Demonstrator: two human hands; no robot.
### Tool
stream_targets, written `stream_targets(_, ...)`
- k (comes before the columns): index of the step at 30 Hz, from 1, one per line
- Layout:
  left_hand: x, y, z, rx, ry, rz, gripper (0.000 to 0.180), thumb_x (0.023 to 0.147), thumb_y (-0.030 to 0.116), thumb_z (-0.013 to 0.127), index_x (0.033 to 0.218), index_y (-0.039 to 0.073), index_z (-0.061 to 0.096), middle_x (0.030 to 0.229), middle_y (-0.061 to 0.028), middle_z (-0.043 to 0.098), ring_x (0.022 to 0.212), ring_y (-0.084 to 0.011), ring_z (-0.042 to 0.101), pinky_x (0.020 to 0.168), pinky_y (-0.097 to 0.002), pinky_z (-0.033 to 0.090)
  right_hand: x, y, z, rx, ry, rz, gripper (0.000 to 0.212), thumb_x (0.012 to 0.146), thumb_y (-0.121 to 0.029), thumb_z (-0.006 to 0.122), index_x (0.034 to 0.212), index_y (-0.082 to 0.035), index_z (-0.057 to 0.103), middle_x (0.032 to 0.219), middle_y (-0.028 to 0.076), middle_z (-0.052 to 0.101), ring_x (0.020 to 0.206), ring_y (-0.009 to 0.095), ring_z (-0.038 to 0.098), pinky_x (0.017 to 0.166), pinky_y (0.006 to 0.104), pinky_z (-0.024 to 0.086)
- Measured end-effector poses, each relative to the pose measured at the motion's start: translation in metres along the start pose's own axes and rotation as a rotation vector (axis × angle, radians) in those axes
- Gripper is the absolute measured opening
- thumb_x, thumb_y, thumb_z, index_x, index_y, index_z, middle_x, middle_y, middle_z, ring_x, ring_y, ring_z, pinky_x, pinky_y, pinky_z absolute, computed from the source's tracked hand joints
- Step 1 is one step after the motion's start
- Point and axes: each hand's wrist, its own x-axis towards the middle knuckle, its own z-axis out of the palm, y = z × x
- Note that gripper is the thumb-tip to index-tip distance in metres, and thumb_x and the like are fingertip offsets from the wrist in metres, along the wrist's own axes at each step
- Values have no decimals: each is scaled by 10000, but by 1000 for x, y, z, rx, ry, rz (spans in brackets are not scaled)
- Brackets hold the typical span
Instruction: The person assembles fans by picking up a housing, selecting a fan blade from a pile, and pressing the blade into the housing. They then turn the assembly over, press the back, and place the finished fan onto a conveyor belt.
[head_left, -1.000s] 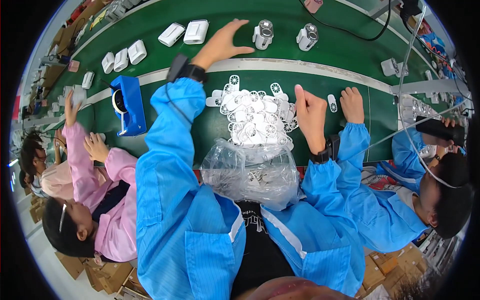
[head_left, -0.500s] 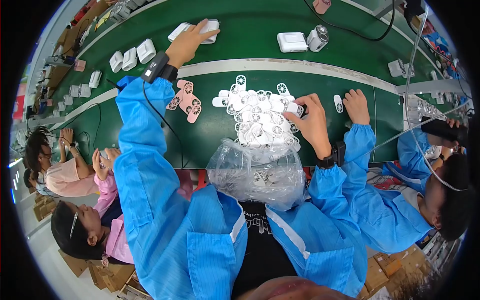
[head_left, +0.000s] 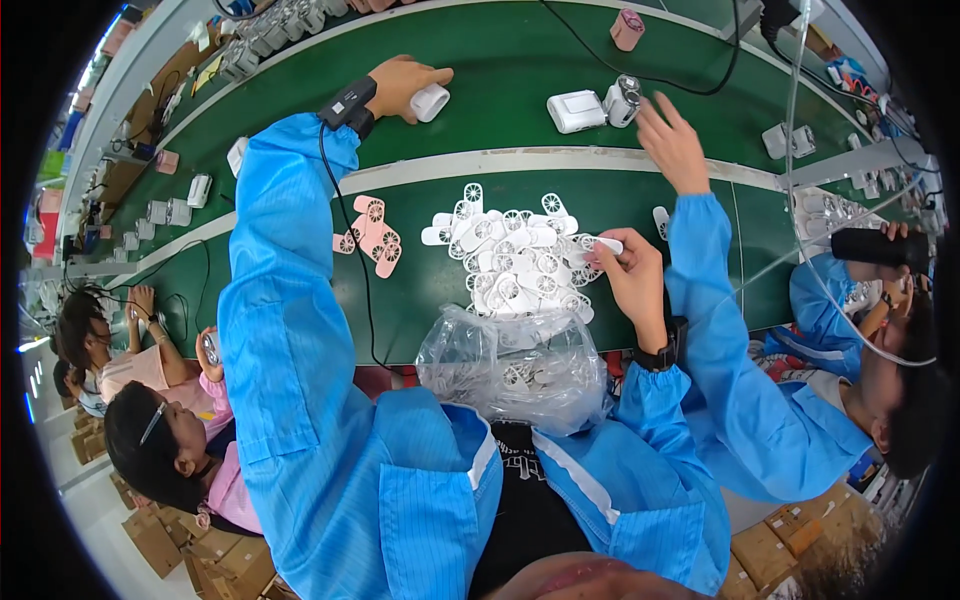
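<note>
A single head-worn fisheye view looks steeply down from above the person's own chest and blue sleeves onto the green worktop (head_left: 520,60), facing away from the body. The near worktop edge sits close below; far edges bend toward the dark round rim. Neighbouring workers fall at the left and right margins.

Parts count on the green bench

Pink fan covers (head_left: 368,232): four in a little cluster at 10 o'clock of centre. White fan covers (head_left: 510,262): one heap dead centre, too overlapped to count, easily over a dozen. One clear bag (head_left: 520,368) at 6 with more white ones inside. On the belt (head_left: 520,60) at 12: one white box (head_left: 576,111), one pink unit (head_left: 627,28), one white unit (head_left: 430,102). Hands near the parts: three.
</note>
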Motion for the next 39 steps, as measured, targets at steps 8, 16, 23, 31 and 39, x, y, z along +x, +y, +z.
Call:
stream_targets(8, 4, 41, 32, -383, 243, -429, 648, 790, 369, 900, 1237, 19, 588, 1169, -187, 705, 1074, -369, 704, 936, -474, 555, 0, -19, 10, -229, -96, -80, 176, 1033, -30, 660, 1173, 62, 712, 1050, 85, 742, 921, 138, 736, 710, 266, 602)
stream_targets(16, -23, 226, 12, -1959, 565, -554, 432, 988, 256, 767, 1261, -22, 582, 1061, -94, 717, 933, -153, 716, 656, -296, 586, 20, -40, 38, 122, -107, -205, 258, 1033, -47, 661, 1272, 16, 732, 1180, 94, 735, 1011, 136, 703, 779, 263, 593)
stream_targets(23, -93, 323, -32, -1926, 621, -567, 409, 1011, 208, 735, 1323, 11, 558, 1151, -95, 693, 959, -142, 684, 772, -294, 569, -2, -61, 63, -262, -222, -442, 238, 982, -13, 693, 1209, 20, 757, 1154, 127, 737, 1023, 217, 716, 840, 303, 578)
stream_targets(31, -106, 338, -39, -1631, 728, -621, 540, 951, 241, 803, 1380, 38, 545, 1147, -114, 712, 1017, -176, 682, 887, -336, 555, -29, -57, 80, -413, -83, -659, 266, 878, 49, 753, 1136, -8, 790, 1140, 123, 742, 977, 267, 718, 818, 336, 563)
stream_targets(39, -114, 336, -51, -1519, 681, -564, 651, 882, 285, 868, 1405, 52, 559, 1112, -165, 737, 1012, -232, 722, 865, -360, 568, -19, -75, 69, -403, -150, -634, 296, 837, 59, 773, 1117, -29, 808, 1148, 116, 753, 971, 274, 704, 784, 332, 564)
